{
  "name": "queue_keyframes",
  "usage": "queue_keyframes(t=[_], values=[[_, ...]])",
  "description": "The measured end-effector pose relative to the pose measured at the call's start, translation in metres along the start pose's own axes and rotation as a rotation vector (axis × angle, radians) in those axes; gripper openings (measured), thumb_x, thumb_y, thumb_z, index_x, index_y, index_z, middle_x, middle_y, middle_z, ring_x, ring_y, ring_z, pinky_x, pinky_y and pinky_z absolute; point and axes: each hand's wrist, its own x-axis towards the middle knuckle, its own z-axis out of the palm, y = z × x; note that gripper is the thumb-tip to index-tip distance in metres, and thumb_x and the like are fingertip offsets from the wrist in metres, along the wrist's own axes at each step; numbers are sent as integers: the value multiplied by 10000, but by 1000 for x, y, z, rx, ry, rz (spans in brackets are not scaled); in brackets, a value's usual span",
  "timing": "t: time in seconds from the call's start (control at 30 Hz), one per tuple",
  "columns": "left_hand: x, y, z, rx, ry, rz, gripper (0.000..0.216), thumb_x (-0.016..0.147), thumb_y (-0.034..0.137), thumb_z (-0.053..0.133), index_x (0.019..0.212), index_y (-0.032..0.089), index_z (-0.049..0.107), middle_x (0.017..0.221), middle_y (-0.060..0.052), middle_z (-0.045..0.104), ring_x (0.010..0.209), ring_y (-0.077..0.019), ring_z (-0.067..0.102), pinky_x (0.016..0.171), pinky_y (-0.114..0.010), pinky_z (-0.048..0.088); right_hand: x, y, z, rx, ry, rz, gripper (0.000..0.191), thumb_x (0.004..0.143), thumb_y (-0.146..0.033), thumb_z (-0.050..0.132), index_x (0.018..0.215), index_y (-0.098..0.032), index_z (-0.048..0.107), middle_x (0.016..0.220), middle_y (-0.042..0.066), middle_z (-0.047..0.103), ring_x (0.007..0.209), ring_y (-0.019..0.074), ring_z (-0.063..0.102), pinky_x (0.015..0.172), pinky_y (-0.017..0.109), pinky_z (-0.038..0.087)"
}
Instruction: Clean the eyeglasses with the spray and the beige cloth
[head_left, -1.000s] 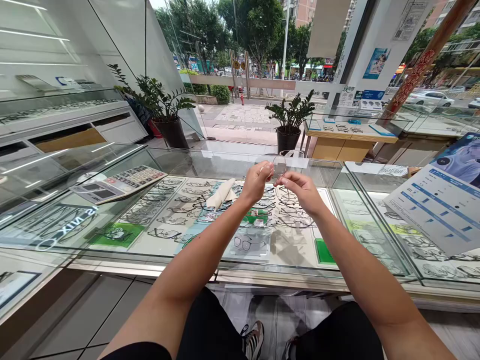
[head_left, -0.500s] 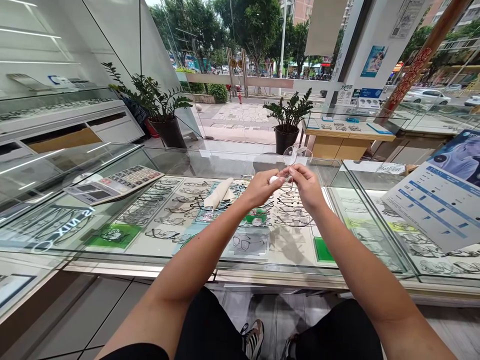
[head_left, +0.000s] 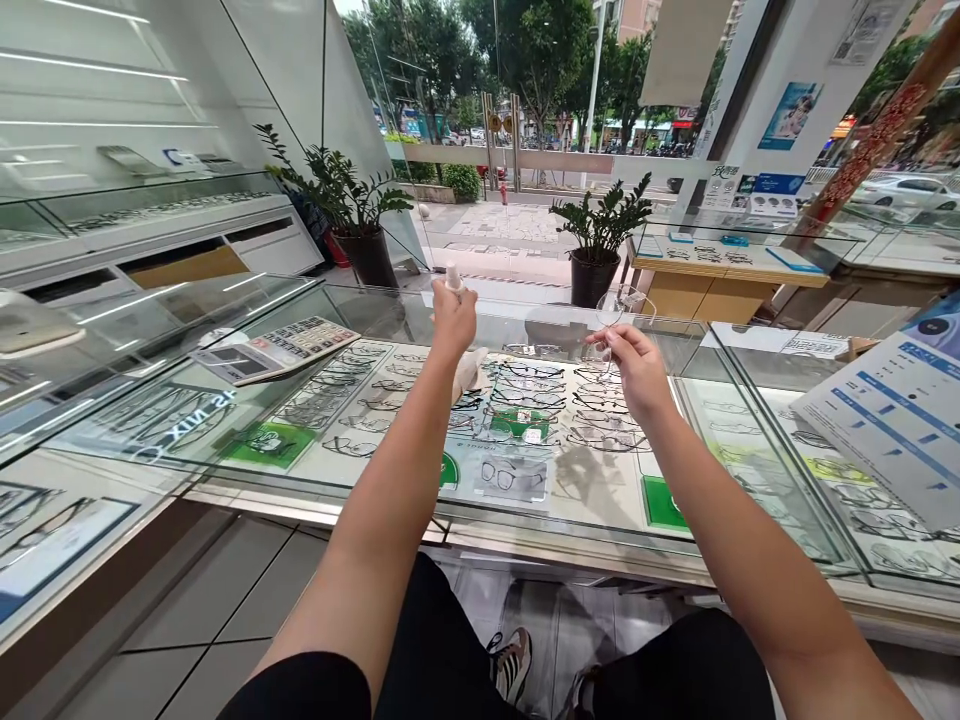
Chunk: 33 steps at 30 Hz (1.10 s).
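My left hand (head_left: 455, 318) is closed around a small white spray bottle (head_left: 452, 277), its top sticking up above the fingers. My right hand (head_left: 636, 365) pinches a pair of thin-framed eyeglasses (head_left: 624, 306) with clear lenses, holding them up over the glass counter (head_left: 585, 515). The two hands are well apart. A crumpled pale cloth (head_left: 469, 373) rests on the counter, partly hidden behind my left forearm. Below the glass, rows of spectacle frames (head_left: 529, 402) lie on display.
A large calculator (head_left: 281, 348) sits on the glass to the left. At the right stands a printed blue-and-white board (head_left: 892, 410). Potted plants (head_left: 595, 270) stand beyond the counter, before the glass doors. Another display table (head_left: 712, 255) is at the back right.
My left hand has moved away from the right hand, leftward and forward, with the bottle. My right hand keeps hold of the eyeglasses. The view has swung slightly left.
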Motion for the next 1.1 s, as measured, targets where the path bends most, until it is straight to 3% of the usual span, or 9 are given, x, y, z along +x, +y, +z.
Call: queue_keyframes(t=[0.13, 0.3, 0.47, 0.83, 1.03, 1.1], values=[[13, -17, -13, 248, -17, -103, 309, 1043, 166, 602, 1352, 187, 602, 1520, -203, 626, 1514, -328, 558, 1272, -448, 432, 1, 2, -1, 6, 2, 1, 242, 857, -525, 859, 849, -290, 798, 953, 25, 831, 892, 211, 628, 803, 361, 463], [14, -29, -29, 397, -104, -181, 270, 995, 231, 689, 1256, 162, 703, 1368, -204, 761, 1325, -370, 688, 1124, -463, 516, 1, 2, -1, -1, 0, -3, 250, 849, -526, 859, 844, -284, 794, 924, 31, 827, 870, 206, 612, 794, 360, 455], [12, -29, -31, 570, -143, -244, 397, 951, 169, 753, 1339, 181, 668, 1457, -222, 747, 1384, -413, 687, 1082, -478, 517, 0, 0, 0, -4, -6, -9, 276, 852, -547, 863, 846, -283, 783, 924, 35, 825, 859, 207, 611, 785, 363, 456], [9, -23, -25, 653, -239, -259, 292, 954, 172, 758, 1244, 188, 721, 1449, -221, 766, 1367, -417, 720, 1046, -455, 518, 0, 1, -1, -18, -8, -18, 205, 899, -489, 822, 852, -291, 797, 997, 28, 849, 909, 209, 651, 813, 365, 472], [6, -18, -23, 644, -252, -311, 460, 962, 188, 718, 1414, 172, 635, 1519, -252, 713, 1443, -424, 662, 1111, -490, 510, 0, 0, 0, -33, -4, -21, 232, 895, -511, 827, 856, -286, 784, 998, 36, 847, 916, 216, 653, 799, 366, 485], [3, -13, -23, 639, -195, -311, 563, 955, 190, 700, 1499, 128, 567, 1580, -292, 649, 1506, -446, 598, 1179, -539, 487, 0, 1, 0, -39, -3, -23, 231, 903, -508, 819, 859, -284, 780, 1001, 37, 848, 921, 216, 656, 800, 364, 486]])
